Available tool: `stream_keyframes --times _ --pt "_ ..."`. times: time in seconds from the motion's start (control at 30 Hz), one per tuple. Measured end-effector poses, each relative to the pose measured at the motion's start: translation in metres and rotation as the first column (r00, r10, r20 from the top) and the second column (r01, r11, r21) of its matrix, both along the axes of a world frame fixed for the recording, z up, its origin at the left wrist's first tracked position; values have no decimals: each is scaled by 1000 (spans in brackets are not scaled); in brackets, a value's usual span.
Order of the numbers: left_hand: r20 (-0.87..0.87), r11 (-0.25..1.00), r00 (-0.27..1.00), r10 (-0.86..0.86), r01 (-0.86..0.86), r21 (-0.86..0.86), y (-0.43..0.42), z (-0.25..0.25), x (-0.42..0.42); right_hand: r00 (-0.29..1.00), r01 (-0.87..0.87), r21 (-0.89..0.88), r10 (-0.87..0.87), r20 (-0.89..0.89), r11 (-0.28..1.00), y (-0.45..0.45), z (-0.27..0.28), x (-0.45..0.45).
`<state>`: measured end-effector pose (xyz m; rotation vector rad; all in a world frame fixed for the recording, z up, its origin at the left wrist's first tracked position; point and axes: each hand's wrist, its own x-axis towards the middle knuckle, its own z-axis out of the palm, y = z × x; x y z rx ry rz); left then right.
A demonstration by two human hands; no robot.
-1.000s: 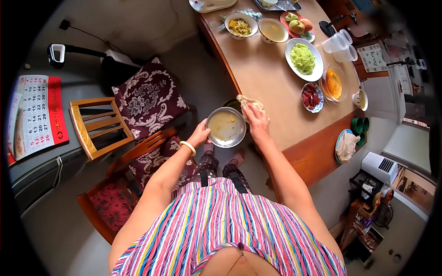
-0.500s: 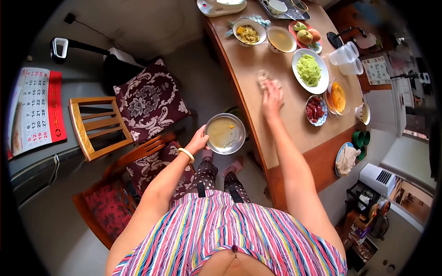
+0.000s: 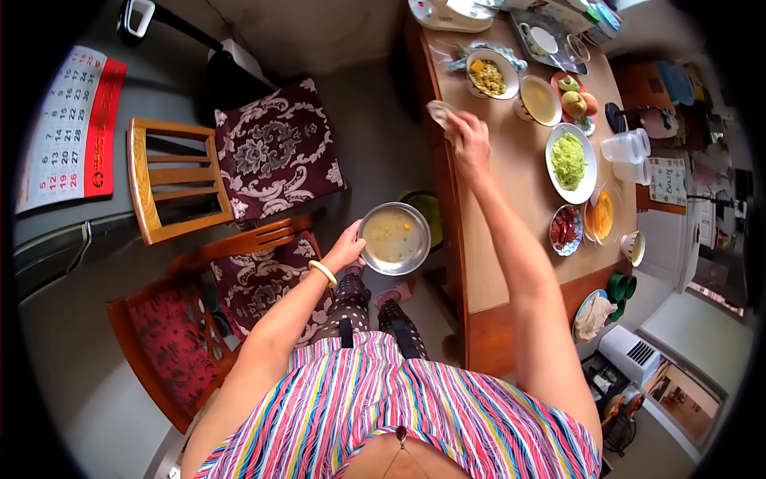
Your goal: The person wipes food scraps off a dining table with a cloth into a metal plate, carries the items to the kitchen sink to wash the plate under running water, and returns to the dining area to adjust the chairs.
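My left hand [image 3: 349,246] grips the rim of a round metal bowl [image 3: 420,255] off the table's left side. Cloudy liquid with small yellow bits lies in the bowl. At the table's left edge, my right hand [image 3: 469,144] has its fingers closed on a pale, crumpled cloth [image 3: 438,114]. Nearest to this hand on the table [image 3: 511,191] are a bowl of chopped yellowish food [image 3: 488,78] and a bowl of tan liquid [image 3: 540,101]. An oval plate holds shredded green vegetable [image 3: 569,162], to the right of my right forearm.
A bowl of dark red pieces [image 3: 566,229] and a clear bowl with orange food [image 3: 604,214] stand farther right. Plastic cups [image 3: 626,146], a fruit plate [image 3: 574,102] and a tray [image 3: 531,32] are behind. Chairs [image 3: 179,180] stand left; a green bin [image 3: 427,211] is below.
My right hand has moved the cloth toward the table's left edge and farther from me. The metal bowl stays in my left hand. The view has shifted, so the table appears farther right.
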<state>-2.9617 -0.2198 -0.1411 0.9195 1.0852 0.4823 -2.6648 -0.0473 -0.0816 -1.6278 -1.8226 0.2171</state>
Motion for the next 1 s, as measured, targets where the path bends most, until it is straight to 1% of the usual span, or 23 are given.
stream_keyframes --times 0.03,0.07,0.1,0.17,0.23,0.27,0.3,0.37,0.4,0.5,0.53,0.63,0.67,0.77,0.8,0.83,0.9,0.93,0.97,1.0 --pt "-15 1000 1000 1 -1 -1 0 3 -3 989 -135 51 132 61 990 18 15 -9" --pt "-32 1000 999 -1 1 -6 -3 2 -6 951 -230 68 209 228 971 40 28 -16" --pt "-22 1000 1000 2 -2 10 -7 -6 -10 881 -322 71 271 388 944 63 31 -22" --pt "-48 1000 999 15 -15 -7 -11 -7 -14 759 -393 -29 342 554 919 109 14 -28" --pt "-56 998 997 60 -60 2 -16 -4 -15 480 -360 -222 383 789 906 134 -2 -36" --pt "-61 997 995 82 -82 4 -19 -4 -16 313 -295 -339 426 849 893 139 -7 -40" --pt "-59 996 995 87 -87 -1 -22 -6 -17 235 -281 -404 470 850 871 140 -11 -44" --pt "-53 994 992 111 -111 -5 -30 -9 -20 137 -295 -324 375 917 899 133 -37 -45" --pt "-37 993 992 121 -121 1 -35 -9 -23 128 -275 -355 400 908 894 126 -46 -46" --pt "-70 984 981 179 -178 17 -51 -16 -28 14 -202 -545 559 829 813 85 -58 -46" --pt "-82 981 978 190 -187 40 -57 -16 -28 23 -251 -605 630 777 756 69 -59 -41" --pt "-51 973 972 229 -227 44 -77 -16 -29 55 -260 -564 596 801 783 19 -63 -39" --pt "-48 970 969 241 -239 54 -83 -16 -27 1 -219 -611 627 779 760 5 -61 -39" --pt "-40 962 963 267 -264 70 -103 -8 -23 -23 -182 -724 733 679 665 -34 -57 -37" --pt "-39 962 963 268 -265 66 -109 -6 -22 -16 -157 -730 738 675 665 -47 -67 -34" --pt "-32 962 964 266 -263 68 -114 -9 -23 -39 -147 -729 732 680 669 -61 -72 -35" --pt "-10 962 964 265 -263 69 -126 -6 -20 -58 -131 -767 768 638 628 -89 -69 -33" --pt "1 960 963 269 -268 74 -131 -6 -19 -88 -149 -771 769 633 619 -101 -71 -31" --pt "12 958 961 275 -275 80 -136 -6 -19 -117 -136 -802 795 596 582 -112 -72 -29" --pt "-6 962 965 260 -259 89 -141 -9 -19 -99 -149 -796 792 602 586 -124 -71 -28"
